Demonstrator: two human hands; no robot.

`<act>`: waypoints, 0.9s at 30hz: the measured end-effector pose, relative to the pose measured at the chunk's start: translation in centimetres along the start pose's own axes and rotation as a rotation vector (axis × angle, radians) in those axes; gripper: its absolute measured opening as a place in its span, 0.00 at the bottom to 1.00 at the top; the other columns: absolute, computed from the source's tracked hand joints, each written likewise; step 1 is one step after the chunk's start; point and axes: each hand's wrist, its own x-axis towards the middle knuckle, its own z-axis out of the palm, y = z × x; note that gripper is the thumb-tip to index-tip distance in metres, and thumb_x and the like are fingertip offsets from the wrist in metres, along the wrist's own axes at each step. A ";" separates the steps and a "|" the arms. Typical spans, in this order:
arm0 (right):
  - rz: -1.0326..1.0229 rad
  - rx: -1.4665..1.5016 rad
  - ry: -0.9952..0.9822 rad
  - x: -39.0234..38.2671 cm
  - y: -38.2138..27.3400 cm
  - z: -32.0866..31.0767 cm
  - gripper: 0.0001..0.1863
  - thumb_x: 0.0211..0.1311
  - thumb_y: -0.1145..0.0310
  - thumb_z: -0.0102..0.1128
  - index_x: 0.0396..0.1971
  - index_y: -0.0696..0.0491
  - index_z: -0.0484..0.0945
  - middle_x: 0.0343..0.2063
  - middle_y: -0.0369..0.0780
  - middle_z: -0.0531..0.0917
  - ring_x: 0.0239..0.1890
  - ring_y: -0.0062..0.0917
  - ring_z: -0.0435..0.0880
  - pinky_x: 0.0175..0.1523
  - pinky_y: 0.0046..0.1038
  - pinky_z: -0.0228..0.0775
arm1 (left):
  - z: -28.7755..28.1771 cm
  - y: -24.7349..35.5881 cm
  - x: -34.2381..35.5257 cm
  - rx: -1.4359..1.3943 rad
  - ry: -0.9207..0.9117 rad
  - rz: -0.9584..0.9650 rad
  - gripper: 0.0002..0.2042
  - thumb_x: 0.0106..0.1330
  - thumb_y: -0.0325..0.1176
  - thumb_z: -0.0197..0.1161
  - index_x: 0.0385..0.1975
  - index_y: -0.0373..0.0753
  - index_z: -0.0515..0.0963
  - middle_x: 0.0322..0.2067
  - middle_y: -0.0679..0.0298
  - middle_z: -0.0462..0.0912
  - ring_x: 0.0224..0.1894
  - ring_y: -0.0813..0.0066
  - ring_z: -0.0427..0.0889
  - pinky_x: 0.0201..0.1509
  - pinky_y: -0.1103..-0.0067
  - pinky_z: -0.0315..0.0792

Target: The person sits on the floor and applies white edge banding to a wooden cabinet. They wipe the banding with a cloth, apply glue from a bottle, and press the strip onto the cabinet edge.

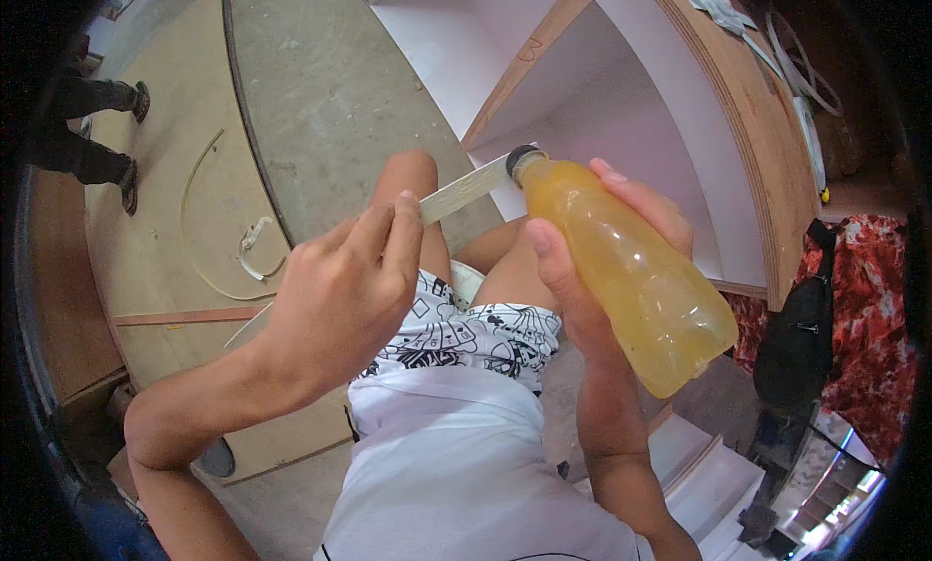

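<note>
My left hand (340,280) pinches a thin, flat, pale strip (468,192) between thumb and fingers. One end of the strip sticks out behind the hand. In my right hand (602,260) is a clear plastic bottle (636,270) of yellow, cloudy liquid, tilted with its base toward the lower right. The bottle's black cap (519,159) is at the strip's far end and seems to touch it. Whether the cap has an opening cannot be made out. Both hands are above my lap, over patterned shorts (466,333).
A white cabinet (641,115) with bare plywood edges stands ahead and to the right. Plywood board (165,241) covers the floor at left, with a curved thin strip (187,221) on it. Another person's legs (92,134) show at upper left. A black bag (796,338) lies against red patterned cloth (869,318).
</note>
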 end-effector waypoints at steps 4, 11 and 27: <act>0.005 -0.026 -0.044 0.2 -0.2 -0.1 0.36 0.52 0.69 0.82 0.58 0.57 0.71 0.54 0.48 0.80 0.55 0.32 0.81 0.61 0.31 0.76 | 0.0 0.0 0.1 0.069 0.057 0.084 0.24 0.52 0.23 0.63 0.50 0.17 0.76 0.33 0.53 0.80 0.33 0.64 0.87 0.31 0.76 0.83; -0.152 -0.267 -0.105 1.9 -2.0 -0.6 0.32 0.55 0.71 0.81 0.57 0.58 0.72 0.53 0.49 0.82 0.51 0.33 0.84 0.60 0.32 0.78 | -0.2 0.5 0.1 0.052 0.051 0.090 0.25 0.54 0.23 0.65 0.53 0.18 0.75 0.42 0.45 0.83 0.38 0.58 0.88 0.38 0.72 0.84; -0.244 -0.233 0.018 1.2 1.5 -0.5 0.34 0.56 0.67 0.80 0.59 0.55 0.69 0.55 0.47 0.80 0.52 0.35 0.82 0.60 0.35 0.76 | 0.0 0.3 0.9 -0.015 0.119 0.102 0.23 0.54 0.22 0.64 0.50 0.15 0.75 0.37 0.45 0.83 0.36 0.59 0.88 0.33 0.74 0.84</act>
